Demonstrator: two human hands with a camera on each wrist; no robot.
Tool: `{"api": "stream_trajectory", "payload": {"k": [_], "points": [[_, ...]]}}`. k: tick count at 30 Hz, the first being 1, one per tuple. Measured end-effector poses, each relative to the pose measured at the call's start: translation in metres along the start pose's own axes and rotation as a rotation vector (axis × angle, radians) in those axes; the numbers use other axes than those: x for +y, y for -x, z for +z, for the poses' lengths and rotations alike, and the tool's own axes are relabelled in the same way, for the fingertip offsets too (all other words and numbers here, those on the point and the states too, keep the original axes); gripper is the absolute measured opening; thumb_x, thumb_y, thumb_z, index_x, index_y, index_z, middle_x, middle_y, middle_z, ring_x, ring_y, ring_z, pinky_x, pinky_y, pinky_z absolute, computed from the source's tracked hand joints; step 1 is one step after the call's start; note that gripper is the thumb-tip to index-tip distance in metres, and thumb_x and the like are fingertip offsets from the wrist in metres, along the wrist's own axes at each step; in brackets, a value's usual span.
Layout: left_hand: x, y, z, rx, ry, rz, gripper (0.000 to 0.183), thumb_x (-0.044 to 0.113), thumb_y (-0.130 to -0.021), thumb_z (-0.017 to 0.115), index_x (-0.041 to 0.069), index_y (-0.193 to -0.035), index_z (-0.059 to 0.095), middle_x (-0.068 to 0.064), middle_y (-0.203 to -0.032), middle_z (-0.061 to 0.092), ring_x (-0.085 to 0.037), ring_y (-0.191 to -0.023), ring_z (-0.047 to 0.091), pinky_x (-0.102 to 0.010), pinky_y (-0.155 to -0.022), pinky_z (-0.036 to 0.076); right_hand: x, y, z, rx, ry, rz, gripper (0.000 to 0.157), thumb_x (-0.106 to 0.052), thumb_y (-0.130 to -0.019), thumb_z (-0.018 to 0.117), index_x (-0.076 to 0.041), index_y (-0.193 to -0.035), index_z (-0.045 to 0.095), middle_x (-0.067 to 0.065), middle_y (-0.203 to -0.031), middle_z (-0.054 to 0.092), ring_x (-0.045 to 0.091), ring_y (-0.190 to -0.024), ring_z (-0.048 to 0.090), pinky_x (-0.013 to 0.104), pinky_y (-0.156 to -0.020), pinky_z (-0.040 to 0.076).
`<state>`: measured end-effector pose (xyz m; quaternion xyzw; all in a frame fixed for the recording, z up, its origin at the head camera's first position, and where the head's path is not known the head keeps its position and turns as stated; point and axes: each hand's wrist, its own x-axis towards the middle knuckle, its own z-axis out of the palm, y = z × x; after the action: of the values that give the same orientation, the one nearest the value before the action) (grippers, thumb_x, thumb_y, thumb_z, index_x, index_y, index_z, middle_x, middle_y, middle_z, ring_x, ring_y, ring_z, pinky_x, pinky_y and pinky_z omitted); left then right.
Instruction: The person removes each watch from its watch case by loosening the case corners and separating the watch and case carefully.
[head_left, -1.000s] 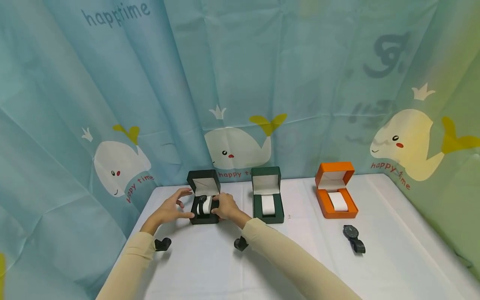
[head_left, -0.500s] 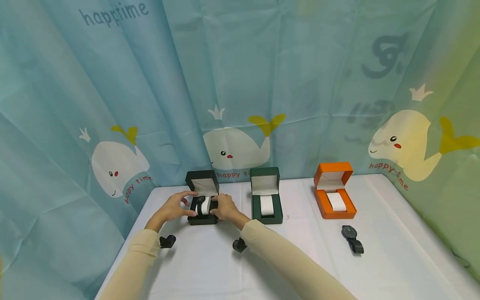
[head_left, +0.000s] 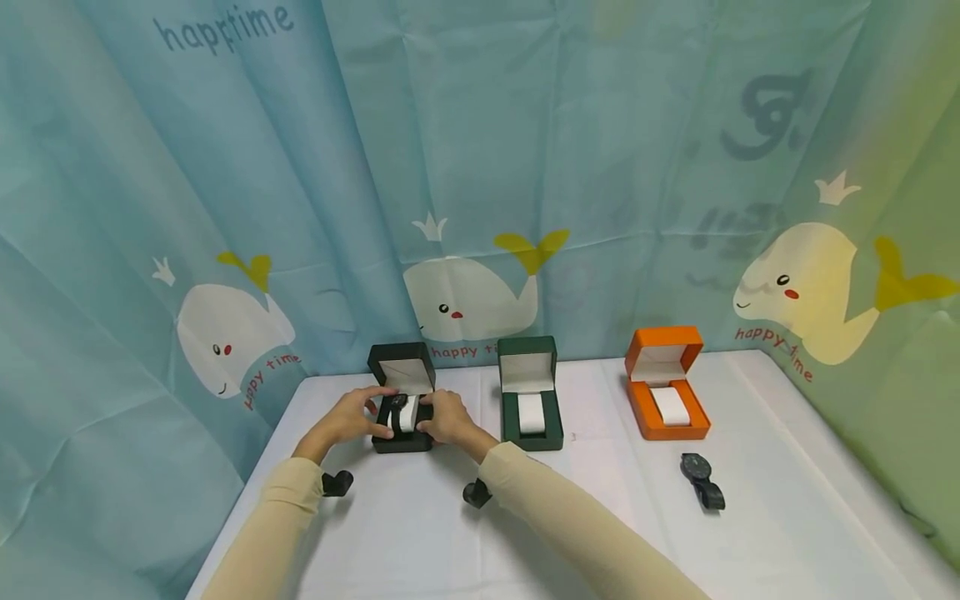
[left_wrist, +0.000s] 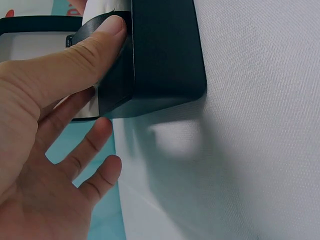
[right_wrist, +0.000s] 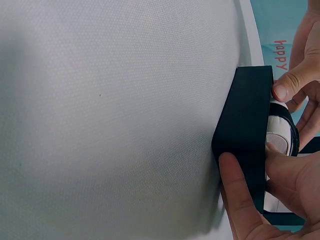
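Observation:
An open black watch box [head_left: 401,446] stands at the left of the table, a black wristwatch [head_left: 397,415] wrapped round its white cushion [head_left: 408,415]. My left hand [head_left: 347,417] reaches in from the left, pinching the watch between thumb and index finger. In the left wrist view its thumb [left_wrist: 102,42] lies on the dark strap at the box edge, other fingers spread apart. From the right, my right hand [head_left: 450,418] grips the box's side. The right wrist view has its thumb [right_wrist: 285,167] against the cushion end and a finger [right_wrist: 237,182] outside the box wall [right_wrist: 245,112].
An open green watch box [head_left: 532,440] stands right of the black one, its cushion bare. Further right is an open orange box [head_left: 677,432], also with a bare cushion. A second black watch [head_left: 702,482] lies before it. A printed curtain [head_left: 480,167] hangs behind the table.
My left hand has moved a little to the right, its thumb and index finger coming in onto the watch. The right hand stays at the box's side. The head view has shifted slightly.

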<state>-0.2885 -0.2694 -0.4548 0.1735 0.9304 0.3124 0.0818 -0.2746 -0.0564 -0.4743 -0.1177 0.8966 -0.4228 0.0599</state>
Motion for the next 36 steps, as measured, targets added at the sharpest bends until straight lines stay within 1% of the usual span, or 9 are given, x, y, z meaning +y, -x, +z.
{"api": "stream_trajectory", "payload": {"k": [2,9,14,18,22,24,32,34,36], "points": [[-0.0010,0.0003,0.0006,0.003,0.001,0.002,0.076,0.009,-0.074,0.093,0.001,-0.141,0.059,-0.022,-0.129,0.061,-0.031,-0.094,0.057,-0.037,-0.071,0.047,-0.0007,0.0009,0.0004,0.003,0.005,-0.006,0.045,-0.007,-0.089,0.081,-0.001,-0.132,0.068,0.026,-0.128,0.060,0.037,-0.107,0.062,0.022,-0.049,0.052],[-0.0037,0.0016,0.0028,0.020,0.000,0.011,0.073,0.009,-0.073,0.094,0.001,-0.138,0.061,-0.022,-0.130,0.061,-0.030,-0.093,0.057,-0.036,-0.071,0.046,-0.0016,0.0015,0.0024,-0.010,-0.005,-0.008,0.045,-0.006,-0.089,0.080,0.000,-0.133,0.067,0.027,-0.129,0.059,0.032,-0.086,0.068,0.023,-0.047,0.053],[-0.0026,0.0022,0.0048,0.017,0.019,-0.007,0.070,0.010,-0.073,0.094,0.005,-0.136,0.064,-0.018,-0.122,0.063,-0.029,-0.093,0.057,-0.036,-0.070,0.046,-0.0016,0.0030,0.0020,-0.010,0.022,-0.010,0.045,-0.007,-0.090,0.080,-0.001,-0.133,0.067,0.026,-0.127,0.060,0.036,-0.105,0.062,0.024,-0.053,0.054],[-0.0015,0.0021,0.0054,0.018,0.035,0.002,0.068,0.009,-0.072,0.095,0.008,-0.133,0.065,-0.015,-0.113,0.064,-0.030,-0.092,0.057,-0.036,-0.070,0.044,-0.0015,0.0038,0.0008,-0.006,0.051,-0.021,0.045,-0.008,-0.090,0.081,-0.001,-0.132,0.068,0.025,-0.126,0.061,0.036,-0.112,0.060,0.029,-0.067,0.057],[-0.0040,0.0015,0.0069,0.021,0.018,0.038,0.068,0.008,-0.072,0.094,0.007,-0.133,0.065,-0.014,-0.117,0.066,-0.028,-0.093,0.057,-0.036,-0.074,0.046,-0.0007,0.0031,0.0000,0.007,0.099,-0.040,0.044,-0.010,-0.089,0.082,-0.002,-0.130,0.069,0.022,-0.124,0.064,0.030,-0.113,0.059,0.038,-0.088,0.056],[-0.0051,0.0011,0.0077,0.023,0.014,0.047,0.068,0.008,-0.072,0.094,0.007,-0.133,0.064,-0.014,-0.120,0.066,-0.027,-0.095,0.057,-0.037,-0.075,0.046,-0.0003,0.0031,-0.0001,0.008,0.111,-0.045,0.044,-0.011,-0.089,0.082,-0.002,-0.130,0.069,0.021,-0.123,0.065,0.029,-0.114,0.059,0.041,-0.093,0.054],[0.0011,0.0007,0.0063,0.026,0.005,0.050,0.067,0.007,-0.072,0.094,0.006,-0.132,0.064,-0.014,-0.120,0.066,-0.027,-0.094,0.056,-0.037,-0.074,0.046,0.0009,0.0018,-0.0024,0.006,0.113,-0.059,0.045,-0.012,-0.089,0.082,-0.002,-0.131,0.069,0.021,-0.125,0.065,0.030,-0.115,0.059,0.041,-0.095,0.054],[0.0017,0.0010,0.0059,0.024,0.006,0.048,0.067,0.007,-0.072,0.094,0.007,-0.132,0.064,-0.014,-0.120,0.066,-0.027,-0.093,0.056,-0.037,-0.074,0.046,0.0012,0.0019,-0.0023,0.004,0.106,-0.056,0.045,-0.012,-0.089,0.082,-0.002,-0.131,0.069,0.021,-0.126,0.064,0.030,-0.115,0.059,0.038,-0.091,0.055],[0.0014,0.0010,0.0056,0.023,0.004,0.049,0.067,0.008,-0.072,0.094,0.007,-0.132,0.064,-0.014,-0.121,0.065,-0.027,-0.094,0.056,-0.037,-0.074,0.046,0.0013,0.0020,-0.0021,0.003,0.090,-0.051,0.045,-0.011,-0.089,0.081,-0.002,-0.131,0.069,0.021,-0.127,0.064,0.030,-0.114,0.059,0.033,-0.082,0.057]]}}
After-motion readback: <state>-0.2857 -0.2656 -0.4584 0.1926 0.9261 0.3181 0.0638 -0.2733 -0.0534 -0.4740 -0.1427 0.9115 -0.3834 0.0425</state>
